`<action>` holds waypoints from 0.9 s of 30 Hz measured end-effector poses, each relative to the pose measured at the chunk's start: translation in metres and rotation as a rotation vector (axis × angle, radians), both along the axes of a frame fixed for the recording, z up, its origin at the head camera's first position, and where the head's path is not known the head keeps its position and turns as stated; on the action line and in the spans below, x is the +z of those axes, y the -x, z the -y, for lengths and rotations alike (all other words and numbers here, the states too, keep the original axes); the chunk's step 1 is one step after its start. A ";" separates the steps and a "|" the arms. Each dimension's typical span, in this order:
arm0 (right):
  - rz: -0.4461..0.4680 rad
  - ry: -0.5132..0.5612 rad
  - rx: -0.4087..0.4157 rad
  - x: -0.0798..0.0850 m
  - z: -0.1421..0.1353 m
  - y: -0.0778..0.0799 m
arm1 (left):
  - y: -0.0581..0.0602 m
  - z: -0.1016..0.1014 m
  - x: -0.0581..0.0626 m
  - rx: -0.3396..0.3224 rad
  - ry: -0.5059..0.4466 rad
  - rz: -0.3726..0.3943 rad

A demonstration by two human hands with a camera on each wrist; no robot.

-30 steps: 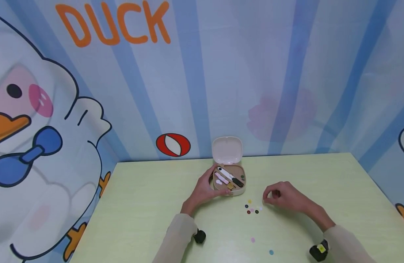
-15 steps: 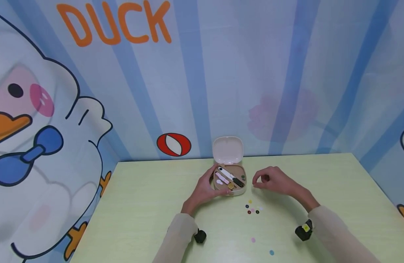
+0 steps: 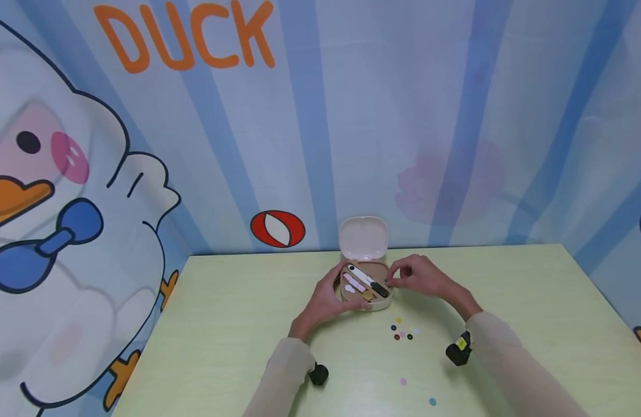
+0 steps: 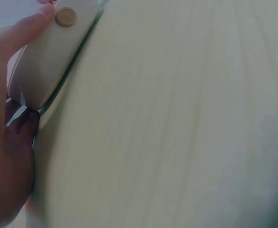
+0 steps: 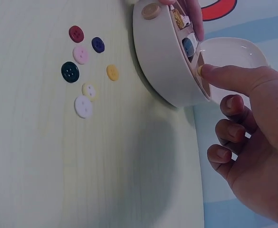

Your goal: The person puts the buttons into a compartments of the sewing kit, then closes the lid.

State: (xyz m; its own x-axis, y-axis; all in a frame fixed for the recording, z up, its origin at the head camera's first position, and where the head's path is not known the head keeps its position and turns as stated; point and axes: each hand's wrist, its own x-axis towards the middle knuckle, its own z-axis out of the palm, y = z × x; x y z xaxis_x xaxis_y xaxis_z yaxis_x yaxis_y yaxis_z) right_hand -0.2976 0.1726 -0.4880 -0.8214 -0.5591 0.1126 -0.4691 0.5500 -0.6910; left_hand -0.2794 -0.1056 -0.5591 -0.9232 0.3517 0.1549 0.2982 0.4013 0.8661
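A small beige hinged box (image 3: 380,306) stands near the table's back, its pale lid (image 3: 363,237) raised. My left hand (image 3: 320,300) grips it from the left, thumb along the front; that thumb also shows in the left wrist view. Inside lie a white tool with a black end (image 3: 367,281), a pink piece (image 3: 354,282) and a round gold piece (image 3: 368,295). Over the right compartment, my right hand (image 3: 421,274) pinches a small yellowish button (image 5: 200,71) between thumb and index finger, mostly hidden by the thumb. Its other fingers curl loosely.
In front of the box, several loose buttons lie clustered, among them a red one (image 5: 76,33), a dark green one (image 5: 70,72) and a white one (image 5: 83,107). A pink button (image 3: 403,381) and a blue button (image 3: 432,401) lie nearer. A printed cloth (image 3: 310,116) hangs behind.
My right hand has moved left and away from me, from beside the loose buttons to the box's right compartment. The left hand and the box have stayed in place.
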 end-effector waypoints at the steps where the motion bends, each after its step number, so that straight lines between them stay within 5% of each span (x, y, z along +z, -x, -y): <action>1: -0.003 -0.003 -0.003 -0.001 0.001 0.001 | 0.000 0.000 0.000 0.002 0.003 0.002; 27: 0.026 0.026 -0.023 -0.016 0.014 0.016 | -0.002 0.000 0.001 0.007 -0.021 0.015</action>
State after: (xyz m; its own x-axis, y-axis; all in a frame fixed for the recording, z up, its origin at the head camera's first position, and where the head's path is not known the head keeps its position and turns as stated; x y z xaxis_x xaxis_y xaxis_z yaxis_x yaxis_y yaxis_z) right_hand -0.3132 0.1590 -0.5041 -0.8371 -0.5368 0.1057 -0.4382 0.5422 -0.7169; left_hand -0.2779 -0.1051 -0.5580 -0.9278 0.3422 0.1486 0.2826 0.3849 0.8786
